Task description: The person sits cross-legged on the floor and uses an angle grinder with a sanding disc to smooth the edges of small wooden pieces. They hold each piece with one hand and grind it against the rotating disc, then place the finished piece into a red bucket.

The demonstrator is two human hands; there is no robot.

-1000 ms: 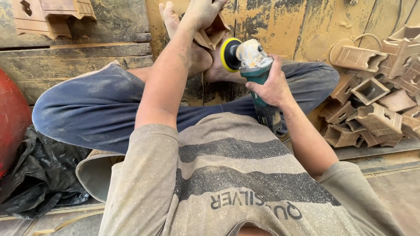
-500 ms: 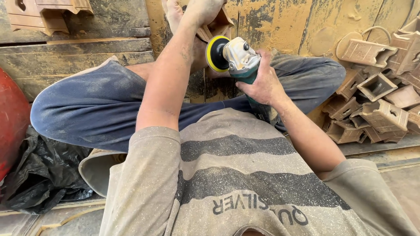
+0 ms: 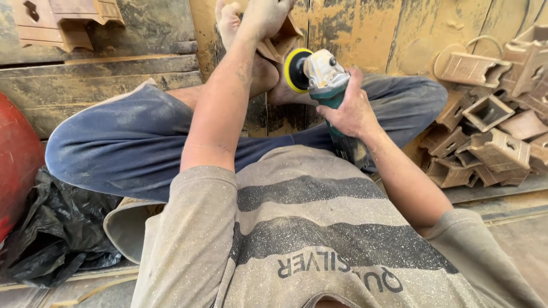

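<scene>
My right hand point(image 3: 349, 109) grips the body of a green and grey angle grinder point(image 3: 326, 81) with a yellow-rimmed sanding disc point(image 3: 295, 69). The disc faces left, close to a brown carved wooden piece point(image 3: 281, 41). My left hand point(image 3: 264, 16) holds that wooden piece down from above, at the top of the view. My bare feet point(image 3: 258, 68) brace the piece from below. I sit cross-legged in dusty blue trousers point(image 3: 125, 142) and a striped shirt.
A heap of several similar carved wooden pieces point(image 3: 491, 131) lies at the right. More such pieces point(image 3: 63, 23) rest at the upper left on planks. A red rounded object point(image 3: 14, 165) and a black plastic bag point(image 3: 51, 234) sit at the left. The floor is dusty boards.
The grinder and my right hand have shifted left and slightly down, bringing the disc closer to the wooden piece. My left hand stays on the piece.
</scene>
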